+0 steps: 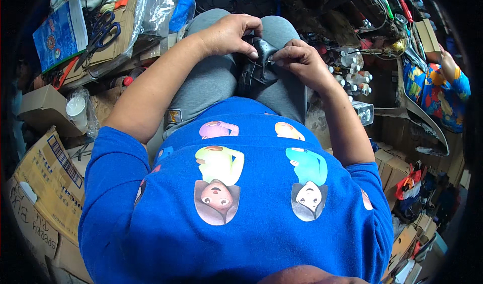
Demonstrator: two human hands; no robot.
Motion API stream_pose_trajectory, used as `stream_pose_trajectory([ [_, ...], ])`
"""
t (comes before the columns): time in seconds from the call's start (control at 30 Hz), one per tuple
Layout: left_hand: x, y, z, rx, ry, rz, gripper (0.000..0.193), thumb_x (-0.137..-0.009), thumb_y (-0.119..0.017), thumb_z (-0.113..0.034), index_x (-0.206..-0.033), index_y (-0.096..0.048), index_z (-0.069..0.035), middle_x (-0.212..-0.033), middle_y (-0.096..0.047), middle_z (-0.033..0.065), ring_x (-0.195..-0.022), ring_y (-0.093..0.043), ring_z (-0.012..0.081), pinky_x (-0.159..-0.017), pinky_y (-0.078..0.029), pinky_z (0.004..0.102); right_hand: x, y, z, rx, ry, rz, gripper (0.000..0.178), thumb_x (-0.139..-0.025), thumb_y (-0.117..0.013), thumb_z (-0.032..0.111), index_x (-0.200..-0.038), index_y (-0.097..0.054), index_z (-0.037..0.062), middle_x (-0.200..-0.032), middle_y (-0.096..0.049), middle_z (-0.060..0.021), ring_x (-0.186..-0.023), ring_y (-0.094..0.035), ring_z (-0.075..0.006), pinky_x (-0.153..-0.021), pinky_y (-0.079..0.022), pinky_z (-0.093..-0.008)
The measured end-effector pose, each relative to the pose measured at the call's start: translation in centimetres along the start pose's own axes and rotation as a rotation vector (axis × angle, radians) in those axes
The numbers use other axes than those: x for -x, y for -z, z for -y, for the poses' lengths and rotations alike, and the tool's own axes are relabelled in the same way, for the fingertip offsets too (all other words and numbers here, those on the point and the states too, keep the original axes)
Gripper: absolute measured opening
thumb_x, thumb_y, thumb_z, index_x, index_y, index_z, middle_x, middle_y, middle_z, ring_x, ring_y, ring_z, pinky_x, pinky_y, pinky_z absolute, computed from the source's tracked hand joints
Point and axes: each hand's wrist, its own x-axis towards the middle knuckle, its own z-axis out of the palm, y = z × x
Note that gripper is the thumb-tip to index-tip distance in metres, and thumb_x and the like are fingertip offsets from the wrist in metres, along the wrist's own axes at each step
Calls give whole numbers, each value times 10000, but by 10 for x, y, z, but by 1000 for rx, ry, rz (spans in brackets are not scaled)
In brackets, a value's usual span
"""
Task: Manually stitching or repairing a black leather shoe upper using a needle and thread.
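A black leather shoe point(255, 78) lies in my lap between my thighs, its shiny surface facing up. My left hand point(231, 36) curls over its far left side, with the thumb pressed on the leather and the fingers bent around it. On the other side, my right hand point(300, 61) is closed in a pinch close to the shoe's right edge. Something thin, perhaps thread or a lace, shows near those fingertips, but it is too small to name. Dark strands cross the top of the shoe between both hands.
On the left, dark-handled scissors point(103, 34) and a blue booklet point(60, 32) lie on cardboard, near a white cup point(77, 108). Several small bottles point(352, 72) stand to the right. At far right, a person in colourful clothing point(440, 90) holds a cardboard box point(427, 38).
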Motion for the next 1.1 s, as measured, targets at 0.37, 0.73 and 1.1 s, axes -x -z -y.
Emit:
stream_pose_trajectory([
  [0.37, 5, -3, 3, -90, -85, -93, 438, -599, -828, -191, -958, -610, -67, -845, -582, 77, -803, -565, 209, -710, -463, 337, 3, -2, -8, -163, -28, 34, 135, -764, -722, 94, -896, -732, 116, -807, -634, -27, -810, -608, -148, -705, -472, -304],
  [0.73, 40, -10, -21, -304, -150, -258, 399, -728, -677, -8, -1117, -600, -51, -1067, -520, 147, -995, -537, 282, -850, -440, 344, 17, -16, 14, 281, 129, -108, 185, -727, -745, 183, -910, -723, 162, -777, -586, -12, -828, -557, -202, -848, -311, -338],
  [1.1, 74, -23, -35, -583, -215, -503, 189, -708, -732, -99, -879, -730, -178, -751, -553, 7, -828, -546, 188, -749, -393, 338, 4, 1, 7, 57, 95, 89, 457, -685, -535, -109, -1033, -719, 123, -773, -538, -21, -757, -547, -134, -729, -446, -266],
])
